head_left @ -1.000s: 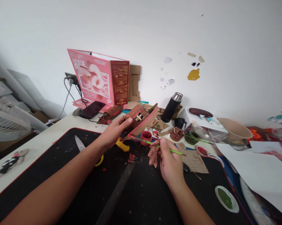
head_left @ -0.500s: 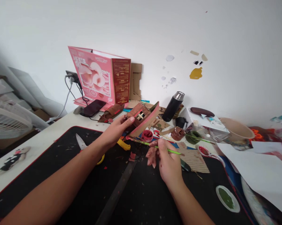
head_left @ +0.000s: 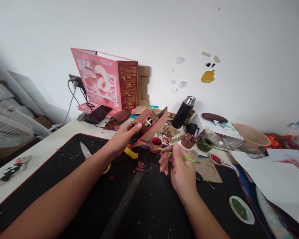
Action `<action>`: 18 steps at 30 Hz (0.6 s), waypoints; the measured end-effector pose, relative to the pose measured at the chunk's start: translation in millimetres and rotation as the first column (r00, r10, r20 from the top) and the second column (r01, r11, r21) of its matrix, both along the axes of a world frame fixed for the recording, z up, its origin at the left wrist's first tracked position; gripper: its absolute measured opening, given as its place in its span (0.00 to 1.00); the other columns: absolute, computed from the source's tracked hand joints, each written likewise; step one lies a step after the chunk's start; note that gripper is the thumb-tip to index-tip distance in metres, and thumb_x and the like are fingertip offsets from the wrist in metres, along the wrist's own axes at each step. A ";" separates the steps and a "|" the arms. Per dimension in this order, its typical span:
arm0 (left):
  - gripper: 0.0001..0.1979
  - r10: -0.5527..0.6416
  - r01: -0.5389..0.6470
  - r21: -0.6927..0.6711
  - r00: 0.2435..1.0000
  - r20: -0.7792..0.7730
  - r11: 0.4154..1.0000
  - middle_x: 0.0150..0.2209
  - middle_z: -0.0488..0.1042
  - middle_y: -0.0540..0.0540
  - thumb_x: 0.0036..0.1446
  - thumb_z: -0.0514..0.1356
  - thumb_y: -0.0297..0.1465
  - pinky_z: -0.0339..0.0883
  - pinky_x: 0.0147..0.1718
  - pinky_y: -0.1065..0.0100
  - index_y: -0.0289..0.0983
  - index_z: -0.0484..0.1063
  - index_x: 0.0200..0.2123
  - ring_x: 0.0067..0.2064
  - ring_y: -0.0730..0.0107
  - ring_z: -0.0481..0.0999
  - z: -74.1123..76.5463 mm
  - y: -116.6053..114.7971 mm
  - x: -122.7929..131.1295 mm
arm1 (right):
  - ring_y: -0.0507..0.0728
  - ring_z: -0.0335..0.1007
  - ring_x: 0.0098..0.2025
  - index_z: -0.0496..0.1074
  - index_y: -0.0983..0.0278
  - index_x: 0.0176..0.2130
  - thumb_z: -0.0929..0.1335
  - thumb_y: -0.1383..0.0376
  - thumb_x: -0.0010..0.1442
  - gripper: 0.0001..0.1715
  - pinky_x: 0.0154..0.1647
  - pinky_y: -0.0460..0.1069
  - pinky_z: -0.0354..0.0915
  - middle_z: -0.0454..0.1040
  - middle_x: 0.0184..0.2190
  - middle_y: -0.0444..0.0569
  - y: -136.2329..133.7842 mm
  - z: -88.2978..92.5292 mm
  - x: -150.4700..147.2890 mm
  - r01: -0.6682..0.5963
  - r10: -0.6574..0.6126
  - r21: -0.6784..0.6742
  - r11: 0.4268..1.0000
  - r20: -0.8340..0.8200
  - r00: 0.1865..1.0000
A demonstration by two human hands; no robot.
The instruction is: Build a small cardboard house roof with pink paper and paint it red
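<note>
My left hand (head_left: 125, 137) is closed on a small brown model house (head_left: 146, 120), holding it tilted above the mat. The house has a barred window and a pinkish strip along its edge. Between the fingers of my right hand (head_left: 180, 164) is a thin green paintbrush (head_left: 175, 153), its tip pointing left at the lower edge of the house; whether it touches cannot be made out. Reddish-brown smears mark my right fingers. Just behind the brush stands an open jar of red paint (head_left: 155, 145). Yellow-handled scissors (head_left: 86, 151) lie partly under my left forearm.
A black mat (head_left: 149, 205) covers the table front. Around its far side are a brown paint jar (head_left: 188, 141), a green paint jar (head_left: 204, 145), corrugated cardboard (head_left: 209, 170) and a black flask (head_left: 184, 112). A pink box (head_left: 102, 79) and a phone (head_left: 98, 114) sit back left.
My right hand has moved slightly right with the paintbrush, and the brush tip has shifted right along the house's edge. My left hand and the house have barely moved.
</note>
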State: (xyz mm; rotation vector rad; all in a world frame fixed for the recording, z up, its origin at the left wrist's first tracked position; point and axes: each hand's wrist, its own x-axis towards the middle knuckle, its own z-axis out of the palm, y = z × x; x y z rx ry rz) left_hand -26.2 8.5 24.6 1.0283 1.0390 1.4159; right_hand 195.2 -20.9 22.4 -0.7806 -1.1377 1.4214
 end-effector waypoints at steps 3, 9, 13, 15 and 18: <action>0.28 -0.002 0.002 0.002 1.000 0.031 1.000 0.47 0.84 0.41 0.55 0.72 0.55 0.73 0.50 0.55 0.38 0.80 0.45 0.49 0.49 0.82 1.2 -0.1 1.5 | 0.52 0.71 0.14 0.78 0.65 0.36 0.73 0.41 0.66 0.29 0.12 0.41 0.58 0.80 0.22 0.47 -3.2 0.3 -4.6 -0.044 0.044 -0.016 0.999 0.008 0.999; 0.27 -0.018 0.018 0.023 0.999 0.034 1.000 0.46 0.84 0.40 0.55 0.72 0.55 0.73 0.50 0.54 0.38 0.79 0.43 0.49 0.49 0.82 2.1 -0.8 3.4 | 0.53 0.74 0.15 0.78 0.65 0.35 0.74 0.38 0.63 0.32 0.12 0.41 0.59 0.80 0.21 0.49 -9.8 3.5 -11.5 -0.113 0.115 -0.039 0.993 0.049 0.992; 0.26 -0.021 0.020 0.025 1.000 0.020 0.999 0.44 0.84 0.40 0.55 0.71 0.55 0.73 0.51 0.52 0.39 0.80 0.43 0.50 0.48 0.82 1.3 -0.9 2.9 | 0.53 0.75 0.15 0.78 0.66 0.35 0.73 0.38 0.64 0.33 0.13 0.41 0.59 0.80 0.22 0.50 -12.0 4.3 -12.2 -0.141 0.143 -0.036 0.989 0.066 0.988; 0.27 -0.026 0.025 0.028 0.999 0.026 0.999 0.45 0.84 0.40 0.55 0.71 0.55 0.73 0.51 0.52 0.39 0.80 0.44 0.50 0.47 0.82 0.9 -0.7 2.5 | 0.54 0.75 0.16 0.78 0.66 0.35 0.73 0.38 0.64 0.33 0.13 0.41 0.59 0.80 0.22 0.50 -11.9 5.0 -11.5 -0.129 0.131 -0.027 0.991 0.071 0.989; 0.27 -0.033 0.032 0.034 0.999 0.029 0.999 0.47 0.84 0.40 0.56 0.72 0.54 0.73 0.53 0.51 0.38 0.80 0.45 0.51 0.47 0.82 -0.1 -0.1 2.0 | 0.53 0.74 0.15 0.78 0.65 0.35 0.74 0.38 0.63 0.32 0.12 0.42 0.59 0.79 0.21 0.49 -10.1 6.7 -9.6 -0.087 0.087 -0.013 0.996 0.061 0.994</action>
